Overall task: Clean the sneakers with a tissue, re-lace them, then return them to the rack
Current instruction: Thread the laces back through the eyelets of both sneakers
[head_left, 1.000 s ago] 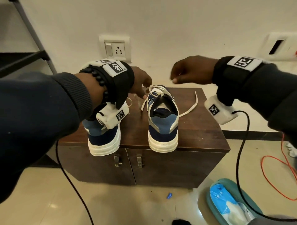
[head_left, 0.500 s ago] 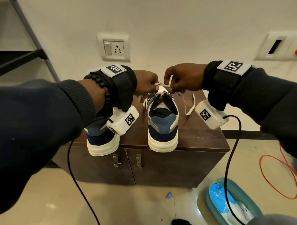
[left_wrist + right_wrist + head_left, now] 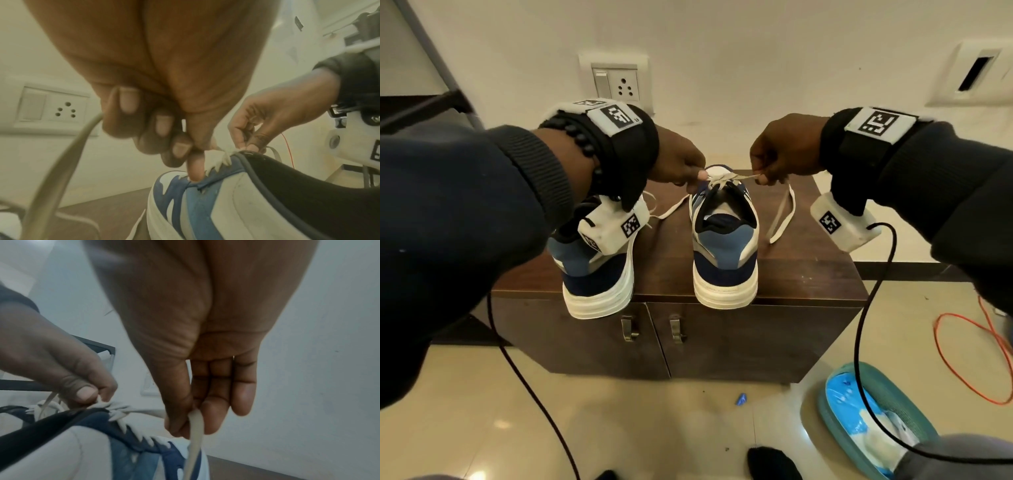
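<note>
Head view shows your left hand [image 3: 678,161] and right hand [image 3: 784,150] raised over the right sneaker [image 3: 724,246], which stands on the brown cabinet [image 3: 808,274] with its heel at the front edge. Your left hand pinches the lace [image 3: 780,212] at the tongue, thumb and forefinger clenched on it, as the left wrist view confirms with a fingertip [image 3: 195,168] pressed against the eyelet row. Your right hand grasps the other lace end between thumb and fingers [image 3: 207,405], and its loose tail hangs toward the cabinet's right side. Between your hands the lace runs taut. The left sneaker [image 3: 599,274] sits near the front left corner, heel overhanging the edge, partly hidden by your left wrist.
</note>
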Motion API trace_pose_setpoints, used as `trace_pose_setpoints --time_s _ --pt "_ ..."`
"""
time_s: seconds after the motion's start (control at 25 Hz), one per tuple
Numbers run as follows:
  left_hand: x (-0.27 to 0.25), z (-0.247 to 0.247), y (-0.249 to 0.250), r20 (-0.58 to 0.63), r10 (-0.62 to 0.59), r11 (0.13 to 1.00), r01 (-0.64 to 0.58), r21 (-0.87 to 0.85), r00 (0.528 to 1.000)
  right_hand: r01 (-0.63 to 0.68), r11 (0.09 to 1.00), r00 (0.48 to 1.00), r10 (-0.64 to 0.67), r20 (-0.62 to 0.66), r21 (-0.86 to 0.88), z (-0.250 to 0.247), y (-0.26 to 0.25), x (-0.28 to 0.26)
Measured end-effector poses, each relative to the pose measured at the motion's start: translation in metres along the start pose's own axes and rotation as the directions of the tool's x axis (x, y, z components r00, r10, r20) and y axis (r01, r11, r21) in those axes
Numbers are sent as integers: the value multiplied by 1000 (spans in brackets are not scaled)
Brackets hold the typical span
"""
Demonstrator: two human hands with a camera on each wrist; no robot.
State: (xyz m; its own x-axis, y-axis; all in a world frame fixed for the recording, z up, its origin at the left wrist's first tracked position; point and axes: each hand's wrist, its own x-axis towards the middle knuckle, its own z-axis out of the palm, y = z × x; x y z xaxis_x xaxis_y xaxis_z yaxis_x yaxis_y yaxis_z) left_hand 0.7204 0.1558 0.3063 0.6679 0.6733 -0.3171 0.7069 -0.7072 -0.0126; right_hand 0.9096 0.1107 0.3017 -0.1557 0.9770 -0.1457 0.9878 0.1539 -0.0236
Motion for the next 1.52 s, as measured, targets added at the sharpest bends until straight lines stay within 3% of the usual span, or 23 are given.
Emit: trace_pose_setpoints --time_s 0.16,0.32,0.52,0.64,0.88,1.0,1.16,1.28,1.4,1.52 --pt "-4 1 -8 -17 -41 999 41 -21 999 -36 996 999 38 -17 87 -4 16 -10" --pt "-4 3 -3 7 -84 986 84 -145 996 4 997 996 -11 89 83 -4 10 -15" --pt "-1 9 4 -116 68 995 -76 -68 991 140 966 990 -143 -2 216 7 -8 -10" --pt "-1 10 4 -121 63 996 -70 -54 991 138 970 990 -135 -29 198 11 -10 -7" --pt "-5 15 -12 -70 -44 950 20 -311 997 79 956 997 -72 -34 284 8 4 -12" --pt "-10 12 -15 -179 -90 913 10 -408 980 68 922 998 -59 -36 381 4 8 -17" --pt "-15 1 -12 -288 -57 678 -175 -714 956 95 728 994 -33 -103 679 -7 12 -26" --pt "-14 -4 -6 -303 3 541 -257 -801 953 126 567 991 -44 -123 814 -12 12 -28" --pt "-10 -5 -1 -333 13 446 -303 -842 943 150 424 989 -75 -130 893 -10 7 -27" --pt "-5 0 0 -376 -23 435 -330 -838 926 142 249 990 -48 -134 958 -5 0 -25"
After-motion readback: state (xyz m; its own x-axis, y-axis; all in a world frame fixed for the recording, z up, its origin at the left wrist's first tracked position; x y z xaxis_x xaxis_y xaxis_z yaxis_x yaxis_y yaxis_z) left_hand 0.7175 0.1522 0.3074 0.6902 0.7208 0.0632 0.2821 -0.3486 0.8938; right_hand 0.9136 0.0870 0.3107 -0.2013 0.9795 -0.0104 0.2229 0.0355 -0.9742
